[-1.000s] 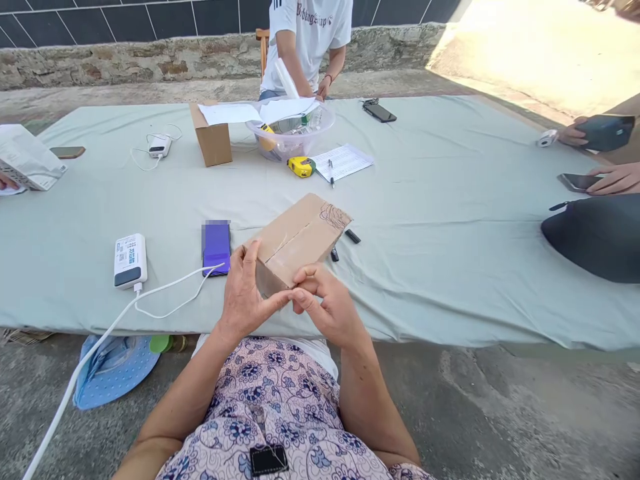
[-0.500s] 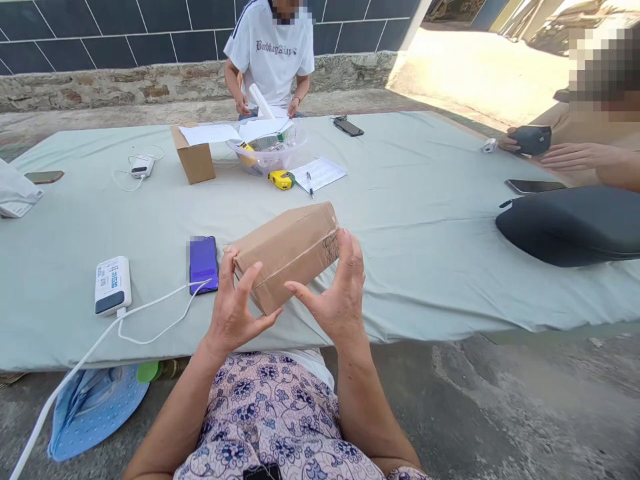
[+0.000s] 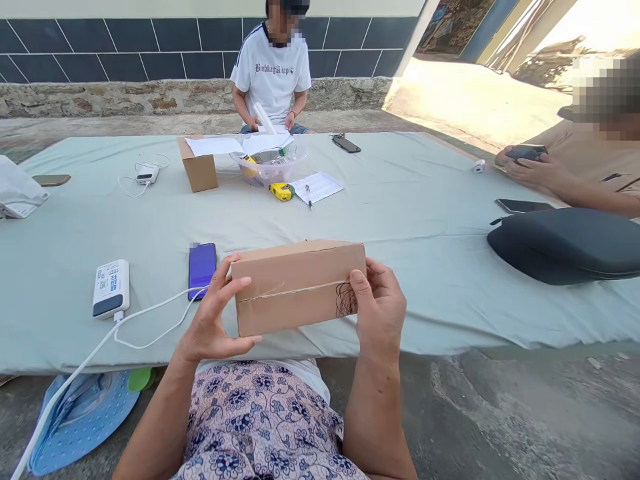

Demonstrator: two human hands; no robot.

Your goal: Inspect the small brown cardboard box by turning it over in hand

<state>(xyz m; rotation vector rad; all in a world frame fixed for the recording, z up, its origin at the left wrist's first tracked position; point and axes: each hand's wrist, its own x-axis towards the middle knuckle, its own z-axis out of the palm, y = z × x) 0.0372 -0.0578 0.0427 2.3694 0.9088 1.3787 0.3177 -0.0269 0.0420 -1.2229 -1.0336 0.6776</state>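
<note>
**Two hands hold a brown box over the near edge of the table**

The brown box [image 3: 295, 293] is up in front of the person, by the middle of the table's [image 3: 425, 280] near edge. Both hands grip it, one at each end. The left hand [image 3: 215, 320] spreads wide, with fingers at the top and front and the thumb by the bottom corner. The right hand [image 3: 383, 307] pinches the other end, thumb in front. Holding both ends likely keeps the box steady. The long side with the black scribble [image 3: 345, 300] is turned to the person, maybe so it is easy to see.

Left of the box lies a purple phone [image 3: 203, 270]. Closer to the table's near left corner is a white power bank [image 3: 111, 290]. They are probably near each other so the white cord [image 3: 150, 308] can reach.

Some things are hard to see. The back of the box is hidden, and so are most of the right hand's fingers. I cannot tell if anything is inside, or if the box touches the table. The things in the clear bowl [image 3: 270, 175], by the far edge, are a jumble. The white bag [image 3: 20, 188] at the left edge is cut off.
</note>
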